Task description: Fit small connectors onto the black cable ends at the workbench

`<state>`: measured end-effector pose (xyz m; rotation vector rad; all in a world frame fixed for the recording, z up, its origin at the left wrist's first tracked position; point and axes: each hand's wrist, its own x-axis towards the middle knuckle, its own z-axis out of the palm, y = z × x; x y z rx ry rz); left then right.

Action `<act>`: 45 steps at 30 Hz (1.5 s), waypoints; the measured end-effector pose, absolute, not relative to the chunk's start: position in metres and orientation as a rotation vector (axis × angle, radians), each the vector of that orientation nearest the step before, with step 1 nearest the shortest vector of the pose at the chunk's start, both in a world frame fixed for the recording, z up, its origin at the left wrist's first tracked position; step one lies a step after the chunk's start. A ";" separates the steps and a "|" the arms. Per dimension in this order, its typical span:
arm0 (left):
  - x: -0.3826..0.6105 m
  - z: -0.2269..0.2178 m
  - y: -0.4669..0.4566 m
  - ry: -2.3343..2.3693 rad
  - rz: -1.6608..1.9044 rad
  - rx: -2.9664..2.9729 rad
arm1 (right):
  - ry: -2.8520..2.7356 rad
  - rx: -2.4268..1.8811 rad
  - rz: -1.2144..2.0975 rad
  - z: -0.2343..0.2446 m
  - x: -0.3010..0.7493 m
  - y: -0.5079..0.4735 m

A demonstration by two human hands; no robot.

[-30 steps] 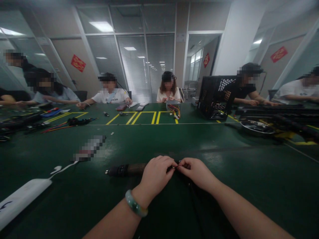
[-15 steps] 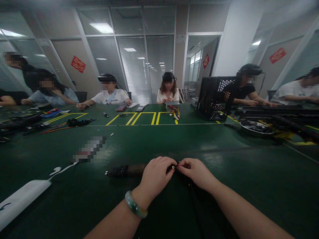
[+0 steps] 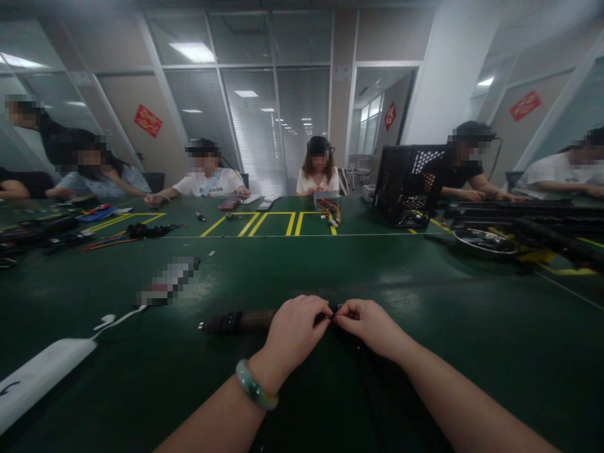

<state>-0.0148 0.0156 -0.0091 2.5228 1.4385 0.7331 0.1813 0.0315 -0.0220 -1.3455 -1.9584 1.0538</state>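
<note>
In the head view, my left hand (image 3: 297, 324) and my right hand (image 3: 370, 324) meet fingertip to fingertip low over the green table. Both are closed in a pinch around a small dark piece with a gold-coloured spot, mostly covered by the fingers. A dark cylindrical tool with a metal tip, like an electric screwdriver (image 3: 243, 322), lies on the table. Its tip points left and its other end is behind my left hand. Below my right hand, a dark strip, perhaps a cable, runs faintly toward the bottom edge. A green bangle (image 3: 255, 385) circles my left wrist.
A white power strip (image 3: 44, 374) lies at left, its cord leading to a blurred-out device (image 3: 168, 282). Farther off are a black computer case (image 3: 408, 185), a metal bowl (image 3: 486, 242), bundled wires (image 3: 136, 231) and a grey box with wires (image 3: 328, 200). Several people sit around the table.
My hands remain together in nearly the same place. The small piece has turned slightly between my fingertips, and its gold-coloured end shows less now.
</note>
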 end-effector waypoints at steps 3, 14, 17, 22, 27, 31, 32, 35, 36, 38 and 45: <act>-0.015 -0.011 0.016 1.434 0.748 2.530 | -1.953 -1.335 1.004 -0.022 0.178 0.030; -0.014 -0.009 0.016 1.443 0.743 2.528 | -1.969 -1.350 0.984 -0.021 0.176 0.029; -0.014 -0.007 0.015 1.462 0.720 2.522 | -1.994 -1.374 1.003 -0.017 0.177 0.028; -0.013 -0.006 0.014 1.469 0.707 2.534 | -2.048 -1.400 0.917 -0.016 0.179 0.028; -0.013 -0.006 0.014 1.462 0.703 2.540 | -2.028 -1.378 0.926 -0.018 0.180 0.028; -0.013 -0.005 0.013 1.454 0.698 2.544 | -2.013 -1.359 0.958 -0.016 0.179 0.028; -0.013 -0.004 0.013 1.451 0.698 2.548 | -2.010 -1.355 0.961 -0.016 0.179 0.028; -0.012 -0.003 0.012 1.455 0.694 2.551 | -1.989 -1.355 0.984 -0.015 0.179 0.028; -0.012 -0.003 0.012 1.465 0.695 2.543 | -1.976 -1.358 0.997 -0.015 0.179 0.028; -0.012 -0.002 0.011 1.500 0.699 2.512 | -1.956 -1.360 1.025 -0.015 0.180 0.029; -0.013 -0.005 0.014 1.495 0.678 2.513 | -1.968 -1.345 1.026 -0.017 0.180 0.029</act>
